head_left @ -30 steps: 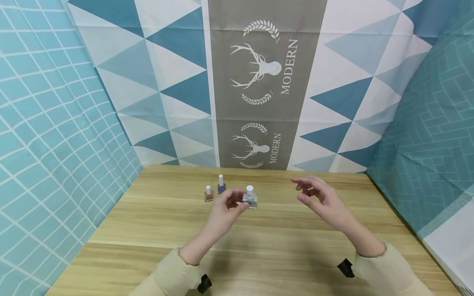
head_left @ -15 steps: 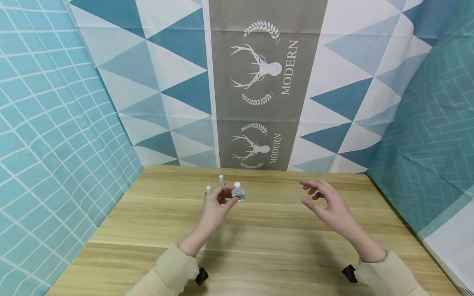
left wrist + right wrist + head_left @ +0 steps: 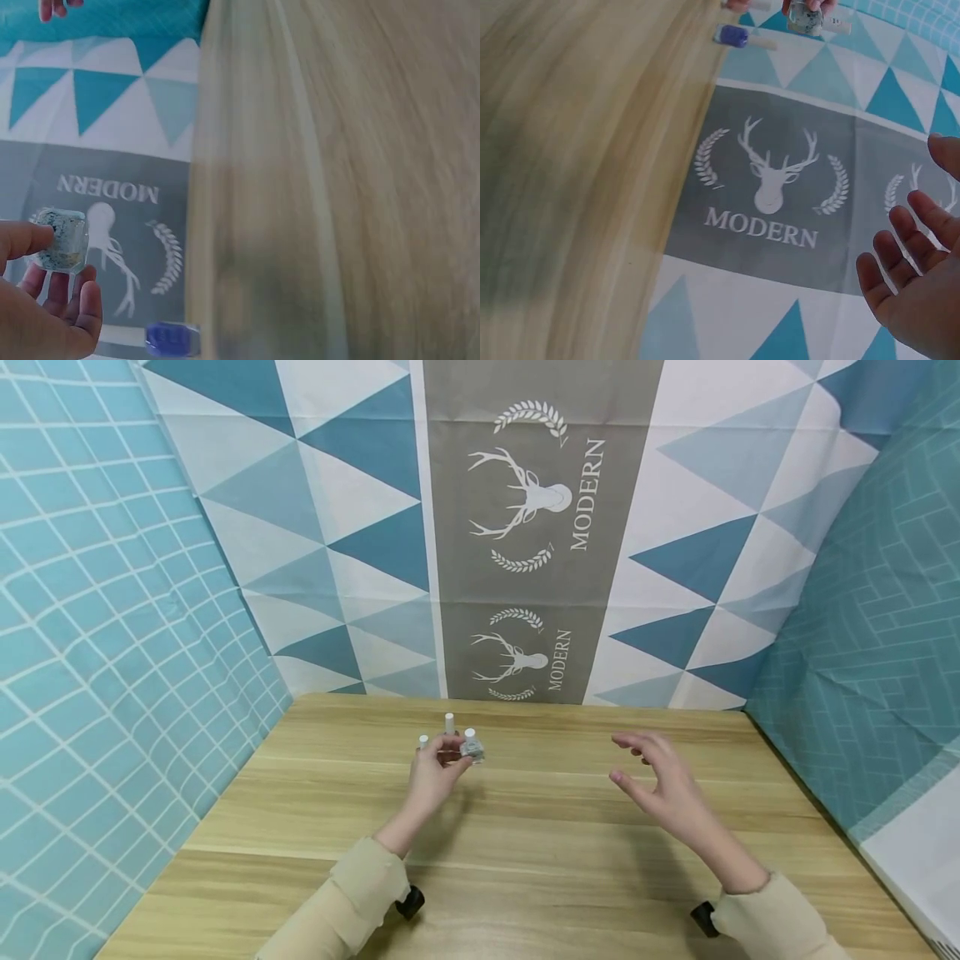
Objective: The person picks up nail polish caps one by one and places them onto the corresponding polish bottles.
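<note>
My left hand [image 3: 432, 772] pinches a clear nail polish bottle [image 3: 472, 749] with glittery contents between thumb and fingers. The bottle is upright, white cap on top, and held above the table, as the right wrist view shows. Just behind the left hand stands a purple nail polish bottle [image 3: 171, 339]; in the head view only its white cap [image 3: 449, 722] shows clearly. Another white cap [image 3: 423, 740] pokes up left of the fingers, its bottle mostly hidden by the hand. My right hand [image 3: 666, 781] hovers over the right side of the table, fingers loosely bent around nothing.
The wooden table [image 3: 540, 877] runs back to a patterned cloth wall [image 3: 517, 527] with deer prints. Blue tiled cloth [image 3: 112, 610] hangs on the left, teal cloth [image 3: 877, 627] on the right. A white object [image 3: 918, 852] sits at the right edge.
The left hand has carried the clear bottle leftward, close to the two standing bottles, and now partly covers them. The right hand has shifted slightly right and its fingers have spread wider.
</note>
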A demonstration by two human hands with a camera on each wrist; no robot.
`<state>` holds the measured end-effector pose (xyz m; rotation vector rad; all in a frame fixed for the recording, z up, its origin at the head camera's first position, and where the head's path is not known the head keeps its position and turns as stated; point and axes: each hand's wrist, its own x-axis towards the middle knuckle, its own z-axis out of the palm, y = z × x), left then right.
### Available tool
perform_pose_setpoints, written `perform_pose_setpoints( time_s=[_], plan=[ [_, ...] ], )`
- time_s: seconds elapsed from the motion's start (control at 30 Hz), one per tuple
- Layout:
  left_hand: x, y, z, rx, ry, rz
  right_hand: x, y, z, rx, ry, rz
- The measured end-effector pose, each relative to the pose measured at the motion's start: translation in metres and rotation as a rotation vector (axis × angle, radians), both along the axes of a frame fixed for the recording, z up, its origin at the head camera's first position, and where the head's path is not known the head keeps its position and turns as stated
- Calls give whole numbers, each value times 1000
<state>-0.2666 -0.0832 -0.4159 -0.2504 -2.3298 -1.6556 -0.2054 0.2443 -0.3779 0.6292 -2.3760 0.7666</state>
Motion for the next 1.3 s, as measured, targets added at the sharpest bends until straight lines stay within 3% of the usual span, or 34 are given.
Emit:
perform_pose_setpoints(
  time_s=[0.3, 0.53, 0.97, 1.3],
  plan=[
    [-19, -1, -20, -51, -74, 52, -9, 3, -17, 22, -35, -6],
    [-29, -1, -28, -29, -139, 72, -16, 7, -31, 58, -44, -15],
    [-42, -2, -44, -42, -182, 80, -24, 10, -47, 133, -1, -39],
    [-43, 0, -43, -63, -215, 91, -24, 7, -46, 146, -13, -38]
  ],
)
